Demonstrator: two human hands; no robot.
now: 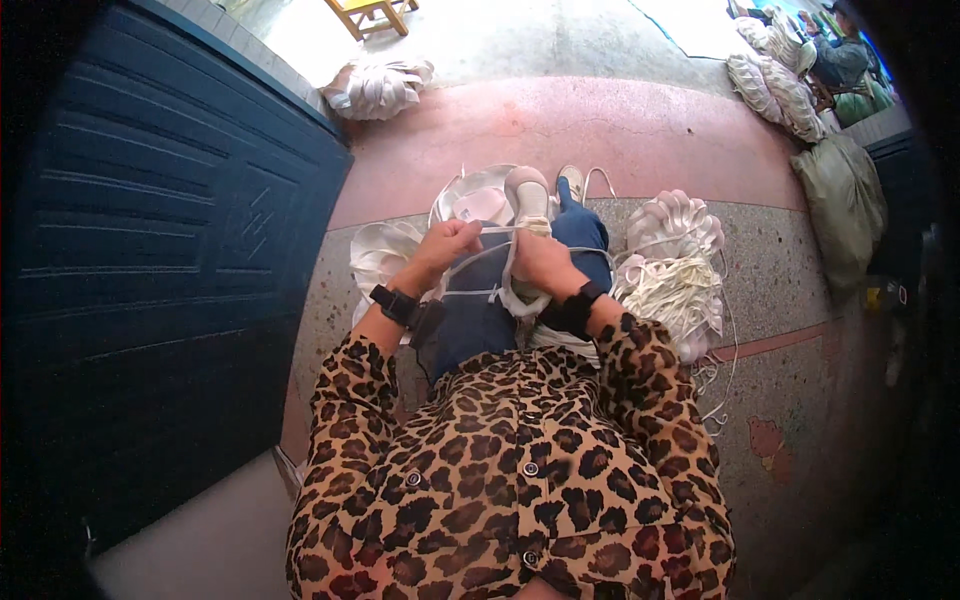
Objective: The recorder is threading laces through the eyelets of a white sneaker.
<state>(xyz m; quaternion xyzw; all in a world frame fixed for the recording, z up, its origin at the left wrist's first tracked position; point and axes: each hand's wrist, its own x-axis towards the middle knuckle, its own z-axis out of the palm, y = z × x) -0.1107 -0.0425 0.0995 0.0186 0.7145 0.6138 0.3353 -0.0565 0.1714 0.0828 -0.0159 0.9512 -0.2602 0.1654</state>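
Observation:
Over my lap, between my knees, is a white shoe upper [527, 190] with a pale pink toe pointing away from me. My left hand [447, 248], left of the upper, is closed in a pinch on a white shoelace [497, 230] stretched across to the upper's throat. My right hand [545, 264] is closed on the upper near its lacing; its fingertips are partly hidden, so I cannot tell whether they also grip lace. Loose lace loops hang across my blue trousers below the hands.
Right of my legs lie stacked shoe uppers [678, 222] and a heap of white laces [665, 290]. More uppers [383, 250] lie at left. A dark blue door [180, 230] stands left, a bundle [378, 90] beyond it. A sack [842, 205] and another person [842, 60] are at right.

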